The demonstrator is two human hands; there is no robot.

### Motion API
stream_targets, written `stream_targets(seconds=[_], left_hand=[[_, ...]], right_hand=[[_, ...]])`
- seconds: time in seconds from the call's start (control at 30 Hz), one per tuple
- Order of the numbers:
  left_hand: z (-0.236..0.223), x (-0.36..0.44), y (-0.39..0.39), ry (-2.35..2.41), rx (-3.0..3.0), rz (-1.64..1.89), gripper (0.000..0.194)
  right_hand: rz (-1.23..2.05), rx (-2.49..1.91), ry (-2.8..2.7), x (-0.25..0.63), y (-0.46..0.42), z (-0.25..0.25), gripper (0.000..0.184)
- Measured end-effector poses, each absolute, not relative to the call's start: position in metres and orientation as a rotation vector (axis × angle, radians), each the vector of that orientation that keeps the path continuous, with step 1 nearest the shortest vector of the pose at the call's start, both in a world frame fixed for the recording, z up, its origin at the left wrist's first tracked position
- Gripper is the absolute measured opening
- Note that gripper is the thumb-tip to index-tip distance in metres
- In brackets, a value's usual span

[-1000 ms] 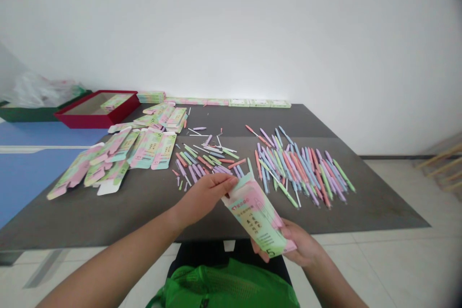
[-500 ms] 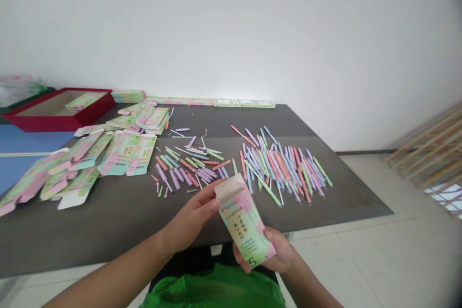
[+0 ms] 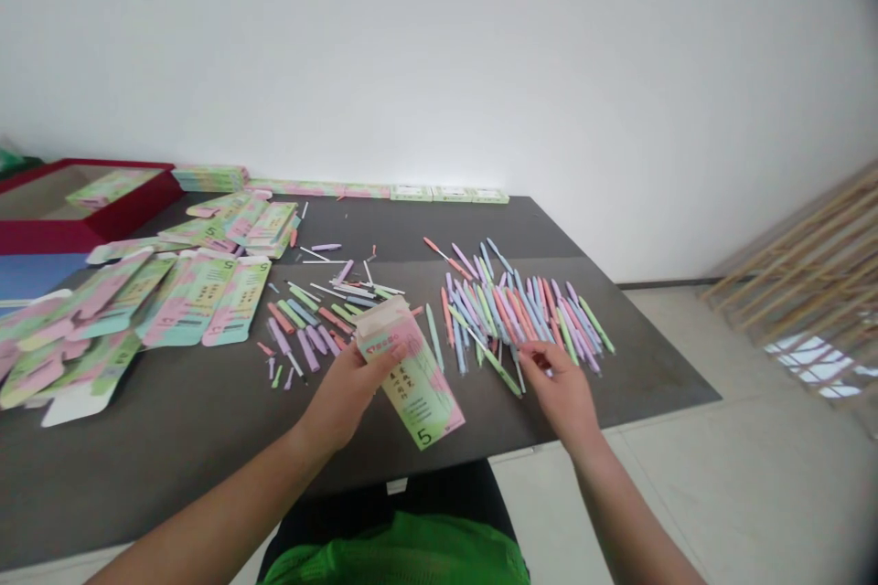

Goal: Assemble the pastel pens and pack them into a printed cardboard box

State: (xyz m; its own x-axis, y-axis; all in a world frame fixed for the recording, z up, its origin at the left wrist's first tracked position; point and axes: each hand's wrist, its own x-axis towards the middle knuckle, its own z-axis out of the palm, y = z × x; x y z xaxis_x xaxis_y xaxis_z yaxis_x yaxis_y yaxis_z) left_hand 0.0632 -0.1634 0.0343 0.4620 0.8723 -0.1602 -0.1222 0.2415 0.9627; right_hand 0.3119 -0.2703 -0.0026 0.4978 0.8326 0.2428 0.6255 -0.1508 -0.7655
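Note:
My left hand point(image 3: 341, 399) is shut on a pastel pink-and-green printed carton point(image 3: 412, 379), which is folded into a box with its open end up and a printed 5 near its lower end. My right hand point(image 3: 557, 387) is apart from the carton, its fingers at the near edge of a heap of pastel pens point(image 3: 514, 320). I cannot see anything held in those fingers. A looser scatter of pen barrels and small parts point(image 3: 319, 315) lies just beyond my left hand.
Several flat printed cartons point(image 3: 196, 300) cover the left of the dark table point(image 3: 439, 228). A red tray point(image 3: 116, 196) stands at the far left, and boxes point(image 3: 432, 194) line the back edge. A wooden rack point(image 3: 788, 265) stands on the floor at right.
My right hand has let go of the carton and moved right to the pen heap. The carton stays in my left hand, lower and tilted. The view has turned left.

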Motion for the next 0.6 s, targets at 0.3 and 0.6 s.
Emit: stream_targets(seconds=[0.3,0.6], left_hand=[[0.007,0.082,-0.147,0.863,1.154,0.779,0.041],[0.011,0.076,-0.153,0.885,1.213,0.691,0.037]], right_hand=[[-0.414,-2.164,-1.919,0.329,-0.235,-0.015,0.026],[-0.638,-2.155,-1.795,0.336,-0.237,-0.031,0.025]])
